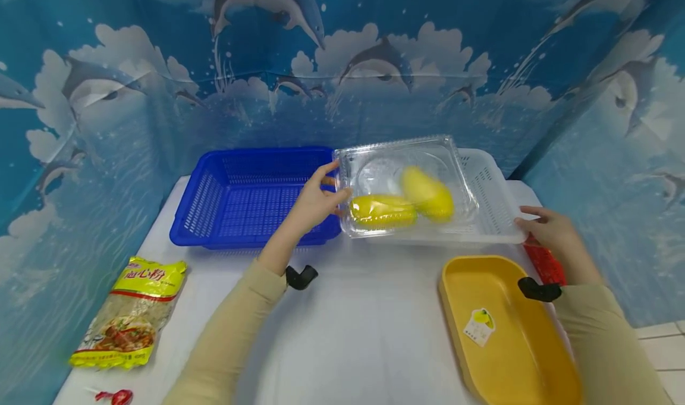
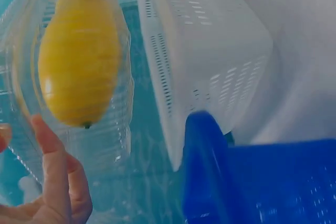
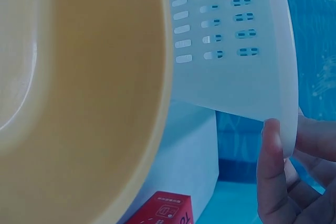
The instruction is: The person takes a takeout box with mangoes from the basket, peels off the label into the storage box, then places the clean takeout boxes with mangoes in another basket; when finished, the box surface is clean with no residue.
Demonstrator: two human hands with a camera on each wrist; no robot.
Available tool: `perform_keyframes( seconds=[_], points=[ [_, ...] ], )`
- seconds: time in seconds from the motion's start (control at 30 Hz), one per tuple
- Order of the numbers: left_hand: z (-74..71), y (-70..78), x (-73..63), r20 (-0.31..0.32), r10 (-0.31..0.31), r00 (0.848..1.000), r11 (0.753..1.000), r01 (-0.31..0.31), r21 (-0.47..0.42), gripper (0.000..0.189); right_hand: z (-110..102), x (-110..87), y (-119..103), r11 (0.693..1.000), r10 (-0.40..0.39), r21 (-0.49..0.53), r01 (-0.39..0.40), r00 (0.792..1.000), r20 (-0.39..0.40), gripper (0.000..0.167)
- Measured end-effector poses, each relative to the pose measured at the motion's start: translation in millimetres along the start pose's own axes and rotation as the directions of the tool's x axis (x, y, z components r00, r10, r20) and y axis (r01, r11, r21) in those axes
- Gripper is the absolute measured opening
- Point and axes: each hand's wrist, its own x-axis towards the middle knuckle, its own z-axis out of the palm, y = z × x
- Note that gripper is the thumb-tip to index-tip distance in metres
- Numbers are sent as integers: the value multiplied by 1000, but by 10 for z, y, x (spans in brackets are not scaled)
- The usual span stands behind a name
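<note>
My left hand [image 1: 320,197] pinches the left edge of a clear plastic box [image 1: 398,155] with two yellow fruit-like pieces in it. The box is tilted over the white basket [image 1: 489,209]. In the left wrist view one yellow piece [image 2: 79,51] shows through the clear wall, pear-shaped with a dark stem end. My right hand [image 1: 551,229] pinches the white basket's right rim, thumb on one side and fingers on the other, as the right wrist view shows [image 3: 294,177]. The blue basket [image 1: 251,209] stands left of the white one.
A yellow tray [image 1: 514,333] with a fruit sticker lies at the front right, a red package [image 1: 546,262] beside it. At the left lie a bag of noodles [image 1: 131,313] and a red-wrapped lollipop [image 1: 120,397]. A dolphin-print curtain [image 1: 342,66] hangs behind the table.
</note>
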Motion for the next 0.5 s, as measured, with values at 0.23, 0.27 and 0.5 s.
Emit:
perform_keyframes(
  seconds=[0.23,0.27,0.5],
  points=[
    [384,-84,524,-52,-44,998,995,48,88,74,39,44,36,1000,22,17,-22,1000,-9,68],
    [431,-104,558,-59,-39,997,992,46,116,74,45,45,37,1000,27,17,-26,1000,-13,68],
    [655,-189,691,-71,-5,997,948,28,318,70,40,15,10,999,26,20,-25,999,-41,67]
  ],
)
